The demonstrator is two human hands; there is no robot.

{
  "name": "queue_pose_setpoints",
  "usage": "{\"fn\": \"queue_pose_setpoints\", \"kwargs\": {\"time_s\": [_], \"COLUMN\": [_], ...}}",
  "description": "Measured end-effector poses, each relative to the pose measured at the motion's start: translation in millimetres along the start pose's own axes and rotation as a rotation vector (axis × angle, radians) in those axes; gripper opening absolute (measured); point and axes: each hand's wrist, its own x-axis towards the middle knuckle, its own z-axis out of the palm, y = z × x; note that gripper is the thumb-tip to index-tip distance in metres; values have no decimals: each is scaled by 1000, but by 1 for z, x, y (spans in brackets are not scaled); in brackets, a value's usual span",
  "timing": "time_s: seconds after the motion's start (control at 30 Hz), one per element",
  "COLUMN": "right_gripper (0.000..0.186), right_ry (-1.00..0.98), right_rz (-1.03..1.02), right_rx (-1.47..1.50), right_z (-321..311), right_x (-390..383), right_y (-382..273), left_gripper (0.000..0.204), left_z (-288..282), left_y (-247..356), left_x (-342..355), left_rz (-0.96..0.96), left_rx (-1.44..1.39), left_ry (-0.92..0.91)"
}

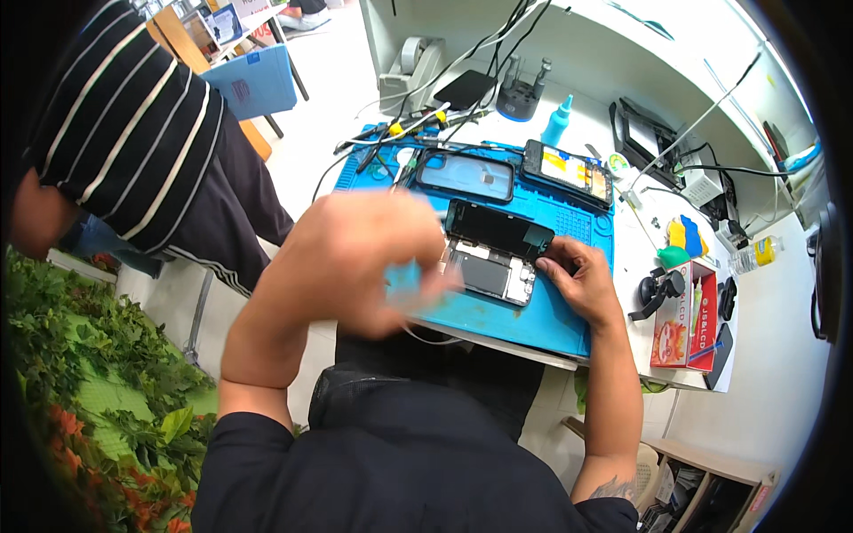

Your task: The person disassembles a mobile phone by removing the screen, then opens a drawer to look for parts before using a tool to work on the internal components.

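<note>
An opened phone lies on the blue repair mat (560, 306). Its body (482, 272) shows a dark battery and bare inner parts. The dark phone screen (499, 229) sits along the far side of that body; whether a cable joins them I cannot tell. My right hand (582, 282) has thumb and fingers closed on the screen's right end, at the corner by the body. My left hand (360, 258) is raised in front of the mat's left part, left of the phone. Motion smears its fingers, so anything between them cannot be made out.
Beyond the phone lie a clear dark-rimmed phone case (465, 176) and another opened phone (569, 171). A blue squeeze bottle (558, 121) stands behind. Tools and cables (391, 133) crowd the far left. A red box (689, 315) stands right; a person in stripes (133, 133) stands left.
</note>
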Motion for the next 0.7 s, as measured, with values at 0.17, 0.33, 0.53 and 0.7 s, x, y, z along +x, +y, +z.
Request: {"fn": "queue_pose_setpoints", "kwargs": {"time_s": [0.17,0.33,0.53,0.7], "right_gripper": [19,22,18,19], "right_ry": [-39,27,65,-2], "right_rz": [68,11,4,55], "right_rx": [-27,-36,76,-77], "right_z": [-2,3,-25,3], "right_x": [-2,-4,-33,4], "right_y": [11,5,7,-1], "left_gripper": [28,32,39,47], "left_z": [-24,-14,-12,-23], "left_y": [79,79,93,74], "left_x": [-3,-5,-6,-9], "left_rz": [450,507,515,513], "left_rx": [-284,-485,-518,-470], "left_ry": [-40,25,43,144]}}
